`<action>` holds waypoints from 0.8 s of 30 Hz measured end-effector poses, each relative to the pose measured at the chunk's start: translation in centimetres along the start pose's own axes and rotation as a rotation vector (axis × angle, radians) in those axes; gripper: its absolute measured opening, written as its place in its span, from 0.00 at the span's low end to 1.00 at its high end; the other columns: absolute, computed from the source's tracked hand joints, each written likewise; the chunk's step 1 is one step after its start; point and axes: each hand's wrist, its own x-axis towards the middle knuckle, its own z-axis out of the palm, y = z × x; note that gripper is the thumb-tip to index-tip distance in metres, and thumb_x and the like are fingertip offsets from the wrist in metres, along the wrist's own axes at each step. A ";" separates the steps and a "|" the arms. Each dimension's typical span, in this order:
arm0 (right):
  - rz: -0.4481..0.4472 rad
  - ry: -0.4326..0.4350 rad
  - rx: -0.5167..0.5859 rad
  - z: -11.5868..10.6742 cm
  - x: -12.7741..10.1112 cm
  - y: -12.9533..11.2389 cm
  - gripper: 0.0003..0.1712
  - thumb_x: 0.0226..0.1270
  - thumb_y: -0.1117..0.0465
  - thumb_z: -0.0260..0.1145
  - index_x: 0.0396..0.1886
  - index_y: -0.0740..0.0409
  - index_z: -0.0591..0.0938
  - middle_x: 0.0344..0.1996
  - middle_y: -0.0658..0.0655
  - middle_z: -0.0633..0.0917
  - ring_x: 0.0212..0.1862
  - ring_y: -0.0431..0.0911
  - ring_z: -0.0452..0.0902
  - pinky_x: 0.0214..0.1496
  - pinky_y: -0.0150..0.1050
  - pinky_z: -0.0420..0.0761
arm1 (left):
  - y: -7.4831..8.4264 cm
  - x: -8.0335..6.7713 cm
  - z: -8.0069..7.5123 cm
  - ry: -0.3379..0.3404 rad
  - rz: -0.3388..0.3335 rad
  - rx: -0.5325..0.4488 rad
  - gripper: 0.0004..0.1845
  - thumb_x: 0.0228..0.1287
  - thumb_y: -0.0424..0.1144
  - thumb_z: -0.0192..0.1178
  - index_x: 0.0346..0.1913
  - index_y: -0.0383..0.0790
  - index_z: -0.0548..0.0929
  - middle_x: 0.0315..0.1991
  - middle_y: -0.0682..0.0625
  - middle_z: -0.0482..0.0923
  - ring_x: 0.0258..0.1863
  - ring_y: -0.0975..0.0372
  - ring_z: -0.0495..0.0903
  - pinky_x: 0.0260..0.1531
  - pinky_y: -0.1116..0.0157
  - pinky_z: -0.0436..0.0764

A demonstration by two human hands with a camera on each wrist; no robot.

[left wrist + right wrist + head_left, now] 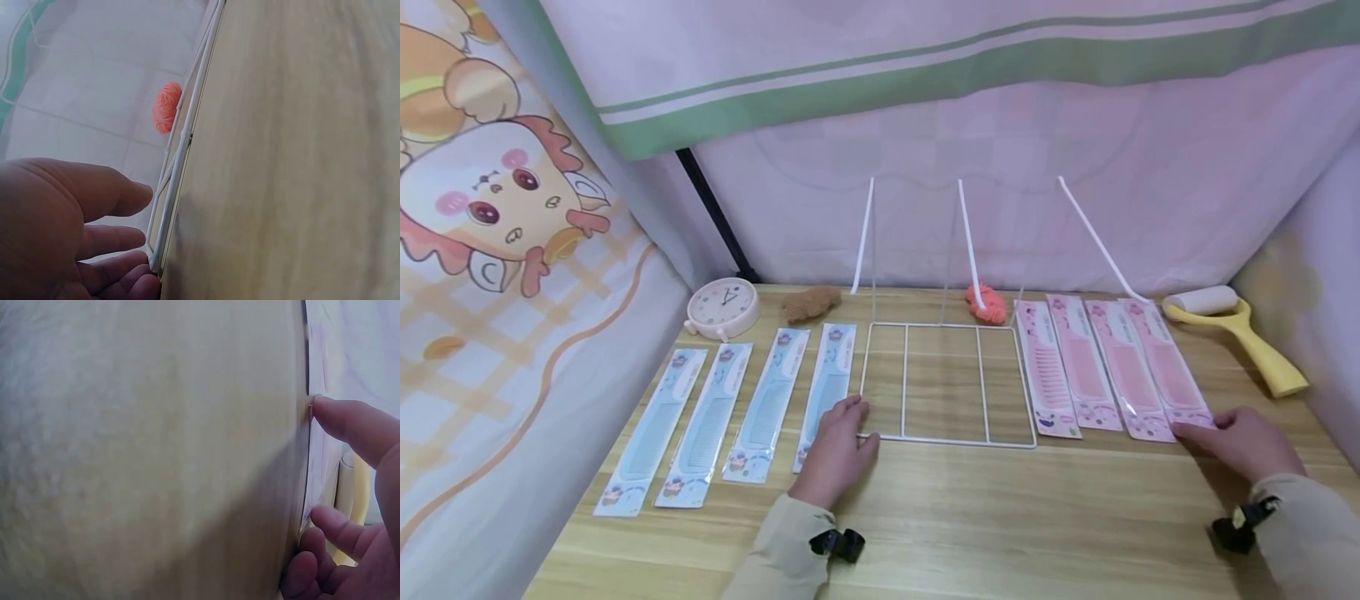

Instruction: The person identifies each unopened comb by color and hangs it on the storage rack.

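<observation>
Pink comb packs (pixel 1108 367) visible from head only; right wrist blurred.

The worktop (pixel 1000 517) looks like light wood with a smooth, matt top. The rack (pixel 947 383) is thin white wire, smooth like painted metal. The blue comb packs (pixel 752 408) and the pink comb packs (pixel 1105 367) are printed card under shiny clear plastic. The clock (pixel 723 307) looks like smooth plastic. The roller (pixel 1232 321) has a yellow plastic handle and a white paper roll. The orange ball (pixel 987 303) looks soft and fuzzy, like yarn. The curtain (pixel 925 67) is thin cloth.
</observation>
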 end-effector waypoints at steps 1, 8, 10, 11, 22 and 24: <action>0.003 0.009 0.006 0.1 0.0 0.0 0.64 0.56 0.23 0.64 0.57 0.85 0.66 0.49 0.82 0.73 0.47 0.69 0.72 0.44 0.57 0.76 | 0.0 0.0 0.0 0.000 0.002 -0.002 0.28 0.66 0.41 0.64 0.66 0.31 0.74 0.72 0.38 0.66 0.71 0.44 0.64 0.70 0.47 0.65; -0.036 -0.031 -0.018 -0.2 0.8 0.4 0.63 0.56 0.25 0.65 0.57 0.86 0.68 0.51 0.83 0.74 0.47 0.69 0.74 0.45 0.59 0.76 | -0.1 -0.1 0.0 -0.001 0.003 -0.015 0.28 0.67 0.41 0.64 0.66 0.31 0.75 0.72 0.39 0.65 0.71 0.44 0.63 0.71 0.47 0.64; -0.072 -0.050 -0.038 -0.6 1.0 0.4 0.60 0.58 0.26 0.65 0.55 0.85 0.71 0.50 0.83 0.76 0.46 0.68 0.76 0.44 0.58 0.77 | -0.1 -0.2 -0.1 0.001 0.007 -0.015 0.28 0.66 0.41 0.64 0.65 0.31 0.75 0.72 0.38 0.65 0.71 0.44 0.63 0.71 0.47 0.65; -0.087 -0.060 -0.050 -0.7 1.0 0.4 0.58 0.59 0.28 0.65 0.54 0.85 0.73 0.50 0.83 0.77 0.46 0.68 0.77 0.45 0.58 0.78 | -0.1 -0.2 -0.1 0.002 0.008 -0.014 0.28 0.66 0.41 0.64 0.65 0.31 0.75 0.72 0.38 0.65 0.71 0.44 0.63 0.70 0.47 0.65; -0.069 -0.089 -0.062 -1.3 1.5 0.3 0.55 0.54 0.30 0.71 0.48 0.83 0.77 0.39 0.78 0.81 0.40 0.61 0.78 0.41 0.51 0.78 | -0.1 -0.2 -0.1 0.011 0.027 -0.008 0.27 0.66 0.40 0.65 0.64 0.30 0.76 0.71 0.38 0.66 0.70 0.43 0.65 0.70 0.47 0.66; -0.099 -0.063 -0.051 -1.3 1.5 0.4 0.52 0.54 0.31 0.72 0.47 0.82 0.79 0.37 0.75 0.82 0.39 0.59 0.78 0.38 0.48 0.77 | -0.1 -0.2 -0.1 0.012 0.028 -0.007 0.27 0.66 0.40 0.65 0.64 0.30 0.76 0.71 0.38 0.67 0.70 0.43 0.65 0.70 0.47 0.66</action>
